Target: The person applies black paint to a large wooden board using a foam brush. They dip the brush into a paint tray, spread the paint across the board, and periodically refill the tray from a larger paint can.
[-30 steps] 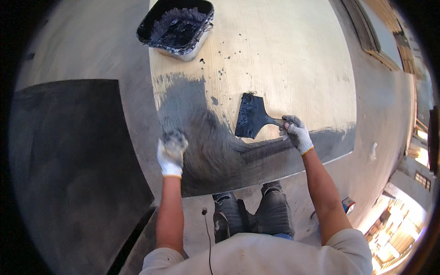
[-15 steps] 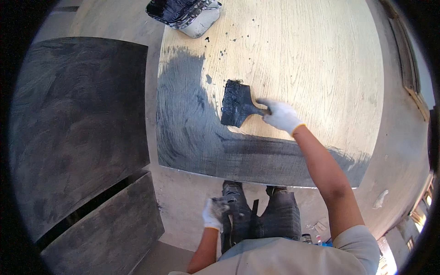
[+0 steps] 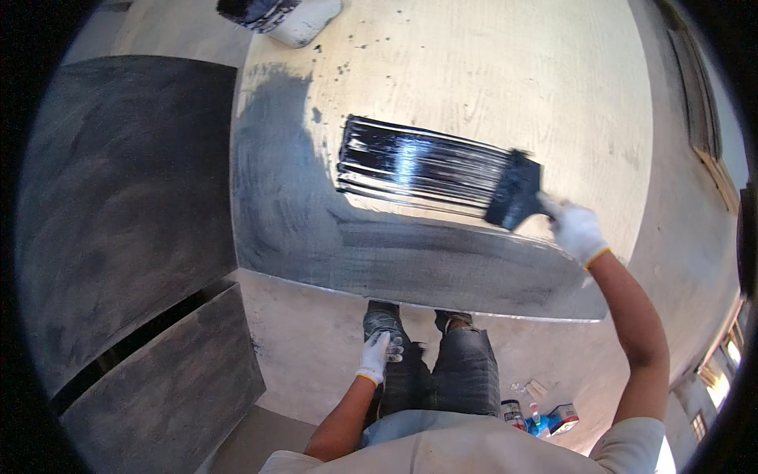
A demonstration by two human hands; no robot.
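A person in dark jeans crouches on a concrete floor, left hand in a white work glove resting with fingers spread on the knee. Farther out, the gloved right hand grips the handle of a wide, black-coated paintbrush, pressed to a pale plywood panel at the end of a glossy wet black stripe. The panel's near and left parts are dull grey-black. Two dark-coated boards lie left; a white paint tub stands at the panel's far corner.
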